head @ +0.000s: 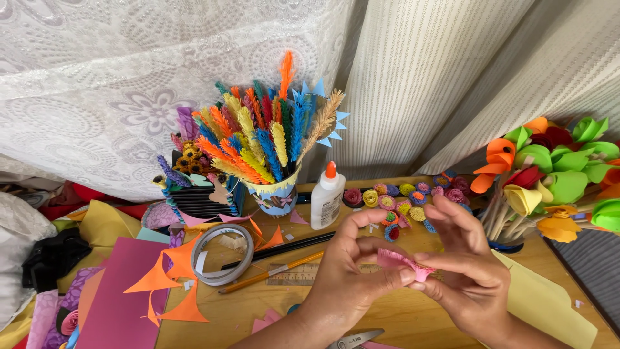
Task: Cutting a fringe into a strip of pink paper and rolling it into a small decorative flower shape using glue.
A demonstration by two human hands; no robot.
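A fringed pink paper strip (399,262) is pinched between both hands, low in the frame at about five o'clock from the desk's middle. The left hand (352,274) is closed on the strip's left end, thumb and forefinger curled into a ring above it, the other fingers folded loosely. The right hand (468,271) is closed on the right end, where the paper is gathered into a tight little bud; its fingertips (423,271) are pressed round that bud, though whether the strip is already wound into a coil cannot be told for certain, as the fingers hide it.

The step in hand is judged to be the rolling of the strip into a small flower. A steady twist from the right hand would be called for, with the loose end fed evenly by the left and tension kept so the coil does not spring open.

At twelve o'clock from the hands, a cluster of finished rolled paper flowers (403,197) is laid on the wooden desk (400,317). A white glue bottle (327,197) with an orange cap stands at eleven o'clock, handy for fixing the end. Further to ten o'clock a cup of coloured paper feathers (268,145) is seen, with a tape roll (223,253), a wooden ruler (297,271) and a pencil (268,274) at nine o'clock. Larger paper flowers on sticks (555,174) are bunched at two o'clock.
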